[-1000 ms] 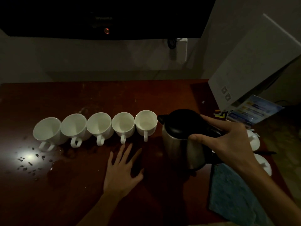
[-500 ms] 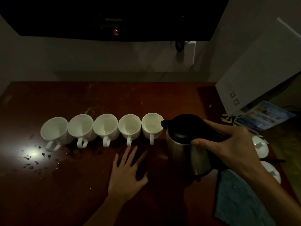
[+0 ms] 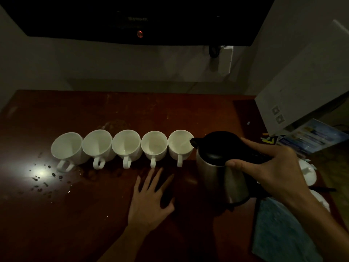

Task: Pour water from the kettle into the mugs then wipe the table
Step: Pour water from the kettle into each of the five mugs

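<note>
A: What has changed since a moment ago?

B: The kettle (image 3: 219, 163) has tipped further toward the row, and its black spout now reaches over the rim of the rightmost mug (image 3: 180, 145). A thin stream of water seems to run from the spout into that mug, though the light is too dim to be sure.

A: Who holds it?

B: The right hand (image 3: 264, 171) grips the black handle, fingers curled round it, thumb on the near side. The steel body hangs tilted above the table (image 3: 94, 224).

A: And the other hand?

B: The left hand (image 3: 151, 197) lies flat on the wood, fingers spread, holding nothing, just in front of the 2 right-hand mugs.

A: What is in the mugs?

B: 5 white mugs stand in a line, touching, handles toward the person. The second from the right (image 3: 154, 146) may hold some water; I cannot tell. The other 3 (image 3: 97, 144) look dry inside.

A: Anything else?

B: Water drops (image 3: 42, 178) lie on the table near the leftmost mug (image 3: 67, 148). A blue cloth (image 3: 279, 233) lies at the table's right edge, below the kettle.
</note>
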Tool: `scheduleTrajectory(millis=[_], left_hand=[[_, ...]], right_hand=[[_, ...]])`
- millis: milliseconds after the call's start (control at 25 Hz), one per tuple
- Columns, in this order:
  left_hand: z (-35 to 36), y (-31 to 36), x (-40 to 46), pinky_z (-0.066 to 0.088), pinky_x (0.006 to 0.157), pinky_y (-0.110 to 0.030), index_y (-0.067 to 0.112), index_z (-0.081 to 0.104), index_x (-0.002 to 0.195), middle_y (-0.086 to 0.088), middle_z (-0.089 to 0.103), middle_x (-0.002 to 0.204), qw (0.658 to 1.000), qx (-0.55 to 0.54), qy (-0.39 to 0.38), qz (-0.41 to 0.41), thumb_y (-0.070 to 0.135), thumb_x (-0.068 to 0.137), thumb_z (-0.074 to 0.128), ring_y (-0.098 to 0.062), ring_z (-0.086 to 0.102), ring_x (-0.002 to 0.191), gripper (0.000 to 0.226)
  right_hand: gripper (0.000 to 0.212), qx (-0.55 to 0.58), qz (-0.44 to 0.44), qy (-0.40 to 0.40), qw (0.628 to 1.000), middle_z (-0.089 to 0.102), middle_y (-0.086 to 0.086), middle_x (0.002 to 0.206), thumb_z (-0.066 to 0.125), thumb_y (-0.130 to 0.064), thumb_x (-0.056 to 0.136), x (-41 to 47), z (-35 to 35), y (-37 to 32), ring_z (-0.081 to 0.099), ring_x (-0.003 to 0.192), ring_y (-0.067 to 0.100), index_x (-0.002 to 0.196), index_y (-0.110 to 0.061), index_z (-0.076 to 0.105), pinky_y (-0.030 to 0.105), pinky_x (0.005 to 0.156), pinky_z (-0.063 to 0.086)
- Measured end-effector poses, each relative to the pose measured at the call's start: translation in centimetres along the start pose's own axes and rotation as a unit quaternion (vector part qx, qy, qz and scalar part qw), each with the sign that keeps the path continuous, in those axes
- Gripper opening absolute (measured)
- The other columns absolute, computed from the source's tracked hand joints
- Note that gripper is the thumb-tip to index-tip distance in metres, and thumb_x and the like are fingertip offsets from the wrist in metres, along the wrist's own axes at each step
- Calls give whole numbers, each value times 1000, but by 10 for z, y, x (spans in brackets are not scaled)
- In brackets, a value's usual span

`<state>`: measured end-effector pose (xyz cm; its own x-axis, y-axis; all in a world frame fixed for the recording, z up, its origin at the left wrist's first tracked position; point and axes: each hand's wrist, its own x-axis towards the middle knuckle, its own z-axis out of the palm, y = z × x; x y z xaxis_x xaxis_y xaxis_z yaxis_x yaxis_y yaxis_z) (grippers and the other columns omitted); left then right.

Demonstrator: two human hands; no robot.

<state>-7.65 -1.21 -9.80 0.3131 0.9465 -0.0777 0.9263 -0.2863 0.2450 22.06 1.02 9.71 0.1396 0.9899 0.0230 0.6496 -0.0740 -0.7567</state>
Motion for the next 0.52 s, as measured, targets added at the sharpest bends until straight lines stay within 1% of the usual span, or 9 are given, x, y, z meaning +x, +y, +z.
scheduleTrajectory(millis=[80, 160, 240, 320, 400, 480, 520], left_hand=[[0, 1, -1, 3, 120, -56, 48, 14, 157, 1, 14, 167, 1000, 5, 2, 0, 72, 89, 42, -21, 1, 155, 78], [-1, 1, -1, 3, 119, -55, 47, 16, 157, 0, 16, 166, 1000, 6, 4, 1, 72, 89, 43, -22, 4, 155, 78], [-2, 1, -1, 2, 119, -54, 46, 18, 157, 0, 16, 166, 1000, 9, 1, 3, 73, 89, 42, -22, 4, 155, 77], [-1, 1, -1, -1, 119, -54, 47, 17, 157, 1, 15, 167, 1000, 10, 4, 4, 73, 89, 41, -22, 3, 155, 77], [-1, 1, -1, -2, 120, -54, 48, 14, 157, 2, 12, 167, 1000, 8, 1, 0, 74, 90, 40, -21, -1, 155, 77], [0, 0, -1, -2, 120, -54, 49, 11, 157, 3, 8, 168, 1000, 6, 0, -1, 74, 90, 39, -19, -5, 155, 77], [0, 0, -1, -1, 120, -55, 49, 10, 157, 3, 7, 168, 1000, 5, -1, -1, 74, 90, 38, -19, -7, 155, 76]], right_hand=[[88, -1, 2, -3, 1000, 71, 1, 124, 79, -63, 50, 0, 1, -2, 68, 108, 11, 127, -21, 69, 32, 87, 59], [88, 2, -3, -5, 1000, 71, 0, 123, 79, -61, 50, 0, 1, -2, 68, 107, 9, 127, -21, 69, 30, 86, 58], [87, 0, -1, -3, 1000, 72, 1, 123, 79, -63, 51, 0, 0, -1, 68, 106, 10, 127, -22, 69, 34, 87, 60], [89, 5, 2, -4, 1000, 72, 0, 122, 80, -72, 54, -1, 0, 0, 68, 106, 9, 127, -24, 69, 37, 87, 60], [94, 3, 1, -2, 1000, 72, -2, 122, 76, -80, 50, -2, -1, 0, 68, 107, 8, 126, -25, 69, 37, 87, 60], [89, -3, -4, -2, 1000, 72, -1, 122, 77, -78, 55, -2, 0, 0, 69, 107, 10, 126, -25, 69, 38, 87, 61], [87, -4, -4, -3, 1000, 72, 1, 122, 79, -75, 56, -2, 0, -1, 69, 107, 11, 126, -24, 68, 39, 87, 61]])
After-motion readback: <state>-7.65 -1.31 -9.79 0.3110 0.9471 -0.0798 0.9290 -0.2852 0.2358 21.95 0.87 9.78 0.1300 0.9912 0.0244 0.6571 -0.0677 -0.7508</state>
